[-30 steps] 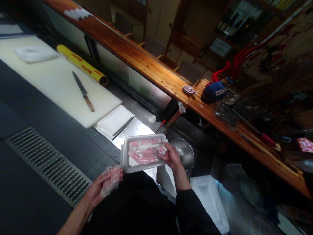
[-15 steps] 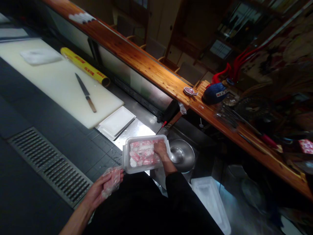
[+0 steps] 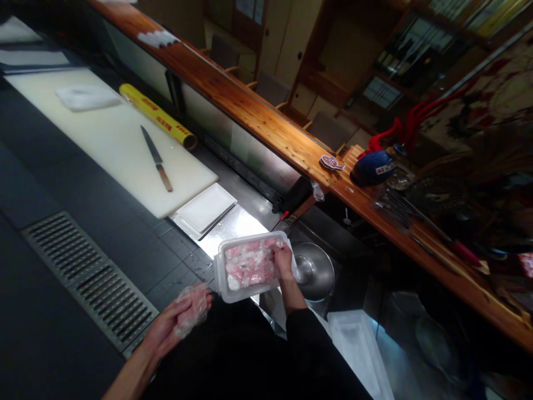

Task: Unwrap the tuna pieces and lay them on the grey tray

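Note:
My right hand (image 3: 283, 268) reaches into a clear rectangular plastic container (image 3: 220, 272), its fingertips pressing on the right side of the contents. Those contents are pink and white chunks of food (image 3: 247, 265), possibly raw fish, packed closely across the container. My left hand (image 3: 172, 325) stays outside, just off the container's near corner. It grips a crumpled wad of clear plastic film (image 3: 192, 310) with pink showing through. The fingers of my right hand partly hide the chunks beneath them.
A steel bowl (image 3: 313, 271) stands right of the container. Beyond lie a white cutting board (image 3: 112, 144) with a kitchen knife (image 3: 157, 158), a yellow film roll (image 3: 158, 118), and a white tray (image 3: 205, 208). A floor-like drain grate (image 3: 87, 278) runs left, below a wooden counter (image 3: 266, 130).
My right hand has come down from lifting at the container's right edge and now presses among the chunks, which look rearranged. My left hand keeps its hold on the film.

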### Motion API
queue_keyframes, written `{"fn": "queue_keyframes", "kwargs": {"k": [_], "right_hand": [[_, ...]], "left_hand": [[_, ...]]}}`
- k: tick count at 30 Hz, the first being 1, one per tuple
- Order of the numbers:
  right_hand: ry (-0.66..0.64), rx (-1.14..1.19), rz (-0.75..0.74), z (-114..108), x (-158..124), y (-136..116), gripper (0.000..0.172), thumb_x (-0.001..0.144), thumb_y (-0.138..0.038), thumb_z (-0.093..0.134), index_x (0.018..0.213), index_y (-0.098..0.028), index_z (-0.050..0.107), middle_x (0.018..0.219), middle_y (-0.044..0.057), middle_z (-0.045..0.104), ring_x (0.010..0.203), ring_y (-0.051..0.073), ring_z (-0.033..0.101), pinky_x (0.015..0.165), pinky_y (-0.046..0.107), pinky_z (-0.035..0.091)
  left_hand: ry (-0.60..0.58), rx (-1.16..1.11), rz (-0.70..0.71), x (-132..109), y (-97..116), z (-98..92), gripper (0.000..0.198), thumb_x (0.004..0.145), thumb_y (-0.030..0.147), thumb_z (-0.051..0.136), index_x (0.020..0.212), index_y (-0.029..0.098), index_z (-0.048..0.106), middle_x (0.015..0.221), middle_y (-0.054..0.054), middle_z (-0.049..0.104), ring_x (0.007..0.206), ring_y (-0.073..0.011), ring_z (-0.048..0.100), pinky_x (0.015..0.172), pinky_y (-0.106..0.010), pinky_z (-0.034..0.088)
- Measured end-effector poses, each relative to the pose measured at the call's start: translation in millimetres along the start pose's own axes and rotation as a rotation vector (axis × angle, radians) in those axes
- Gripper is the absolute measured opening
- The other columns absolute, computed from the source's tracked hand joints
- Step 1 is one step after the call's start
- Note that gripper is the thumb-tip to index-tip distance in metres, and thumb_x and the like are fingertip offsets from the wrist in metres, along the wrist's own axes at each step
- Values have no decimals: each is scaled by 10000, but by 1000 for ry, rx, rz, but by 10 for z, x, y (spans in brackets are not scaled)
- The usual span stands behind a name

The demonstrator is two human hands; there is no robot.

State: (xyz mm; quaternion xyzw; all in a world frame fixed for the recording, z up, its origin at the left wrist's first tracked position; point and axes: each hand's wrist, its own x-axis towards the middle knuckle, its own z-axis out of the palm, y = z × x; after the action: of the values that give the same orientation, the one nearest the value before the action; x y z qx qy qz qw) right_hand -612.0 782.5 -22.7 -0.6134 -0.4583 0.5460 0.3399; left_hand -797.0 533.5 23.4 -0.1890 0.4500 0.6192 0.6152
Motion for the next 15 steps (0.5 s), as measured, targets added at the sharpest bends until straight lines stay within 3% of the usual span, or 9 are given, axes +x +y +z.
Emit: {"fn": "queue_keyframes", "kwargs": {"k": [2,6,8,11,15], "right_hand": [[-90,124,40,-159,-175,-90,319,652,-395,616,874,-182,530,640,-24,552,531,119,516,511,232,450],[-270,270,50,-346,-755,-243,387,660,-349,684,1002,-192,590,931,39,681,667,121,596,627,245,497],[-427,242,-77,-329,-1071,-281,268,705,-262,693,958,-197,634,998,40,674,823,143,626,749,263,504],[-661,48,-396,-247,-1442,-304,115,776,-144,633,876,-195,655,987,37,652,974,168,608,895,302,473],[-770,-208,-651,-275,-1665,-328,234,725,-14,538,843,-190,640,964,34,654,994,173,607,938,313,462]], "left_hand": [[-14,-18,-10,7,-12,42,397,763,-69,575,1148,24,587,1001,-184,713,890,-291,710,820,-401,616],[-44,-11,-72,21,-76,159,307,738,-46,602,1035,21,646,959,-171,721,872,-293,711,840,-415,607],[-91,3,-129,21,-124,242,267,729,-26,612,986,10,677,988,-193,715,895,-298,707,837,-399,604],[-152,-26,-206,11,-192,357,280,685,2,624,946,33,720,995,-194,716,897,-299,707,808,-380,606],[-154,-78,-253,20,-255,384,267,610,24,640,848,63,754,905,-164,732,810,-273,713,761,-352,610]]}}
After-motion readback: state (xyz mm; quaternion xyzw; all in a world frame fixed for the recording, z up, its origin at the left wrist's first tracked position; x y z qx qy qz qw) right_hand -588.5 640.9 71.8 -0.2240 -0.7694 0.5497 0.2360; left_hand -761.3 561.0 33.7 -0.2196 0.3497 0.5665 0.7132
